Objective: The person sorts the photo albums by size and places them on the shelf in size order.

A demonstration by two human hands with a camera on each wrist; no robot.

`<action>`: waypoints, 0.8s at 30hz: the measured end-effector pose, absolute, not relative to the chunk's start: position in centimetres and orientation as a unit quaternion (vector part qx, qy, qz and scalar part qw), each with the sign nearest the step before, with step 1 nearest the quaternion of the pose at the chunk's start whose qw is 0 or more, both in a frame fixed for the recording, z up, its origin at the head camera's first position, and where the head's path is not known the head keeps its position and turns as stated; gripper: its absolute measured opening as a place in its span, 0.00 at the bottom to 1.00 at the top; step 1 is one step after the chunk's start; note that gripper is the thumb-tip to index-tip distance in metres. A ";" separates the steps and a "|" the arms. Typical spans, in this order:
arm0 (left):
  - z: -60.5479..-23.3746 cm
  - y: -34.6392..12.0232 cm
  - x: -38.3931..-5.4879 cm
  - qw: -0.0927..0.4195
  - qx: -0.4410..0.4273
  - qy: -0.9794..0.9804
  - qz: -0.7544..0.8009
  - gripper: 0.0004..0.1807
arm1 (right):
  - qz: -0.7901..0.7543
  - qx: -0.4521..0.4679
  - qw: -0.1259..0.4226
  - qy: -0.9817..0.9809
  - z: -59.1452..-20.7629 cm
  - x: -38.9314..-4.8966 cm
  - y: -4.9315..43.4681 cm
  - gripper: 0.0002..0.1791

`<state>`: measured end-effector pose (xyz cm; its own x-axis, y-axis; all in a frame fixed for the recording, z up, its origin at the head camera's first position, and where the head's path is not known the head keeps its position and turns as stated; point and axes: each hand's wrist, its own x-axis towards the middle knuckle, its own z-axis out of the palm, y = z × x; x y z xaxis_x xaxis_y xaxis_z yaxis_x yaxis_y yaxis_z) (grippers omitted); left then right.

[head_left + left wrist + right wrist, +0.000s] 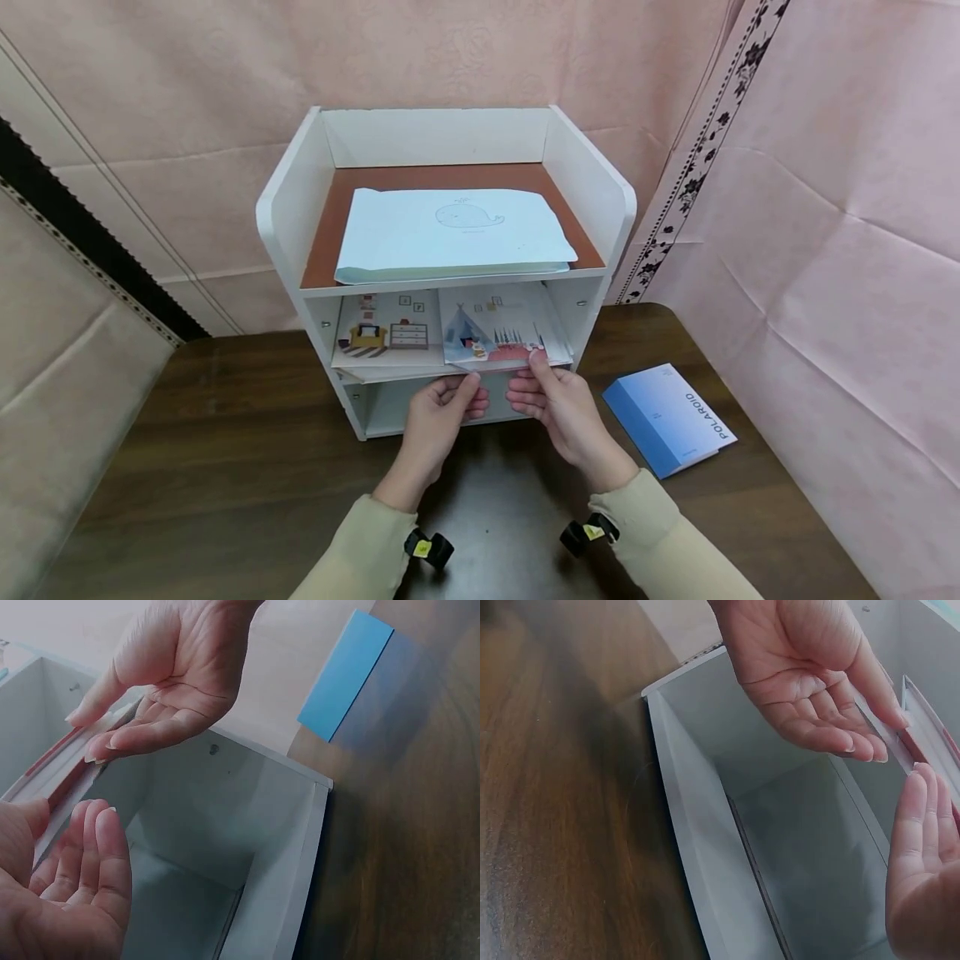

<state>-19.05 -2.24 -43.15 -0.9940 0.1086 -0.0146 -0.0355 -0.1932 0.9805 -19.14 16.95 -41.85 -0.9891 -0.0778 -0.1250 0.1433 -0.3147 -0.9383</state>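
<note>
An illustrated picture book [390,329] lies open on the middle shelf of a small white shelf unit [285,221]. One page shows furniture, the other a blue tent and pink shapes. My left hand [441,410] is at the book's front edge, thumb on top and fingers beneath. To its right, my right hand [557,408] pinches the same edge, its thumb over the pink part of the page. In the left wrist view the right hand [180,682] grips the layered edge, opposite the left hand [71,892]. Both palms face up below the book.
On the brown top shelf lies a pale sheet [450,233] with a whale drawing. A blue box-like item [667,421] printed POLAROID sits on the dark wooden table [225,467], right of the unit. Pink cloth [450,58] hangs behind.
</note>
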 end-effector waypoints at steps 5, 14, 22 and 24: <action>-43.3 -2.2 -19.4 0.058 0.022 0.632 0.772 0.30 | -0.815 0.036 0.071 0.574 -41.9 -19.4 16.8 0.35; -43.1 -2.4 -19.2 0.076 0.023 0.624 0.777 0.22 | -0.791 0.018 0.079 0.607 -42.3 -19.0 17.8 0.36; -44.3 -2.9 -18.8 0.084 0.039 0.638 0.765 0.26 | -0.694 -0.037 0.029 0.718 -43.4 -18.2 20.5 0.24; -44.8 -2.8 -18.5 0.086 0.053 0.646 0.757 0.29 | -0.648 -0.057 0.003 0.760 -43.8 -17.7 21.7 0.21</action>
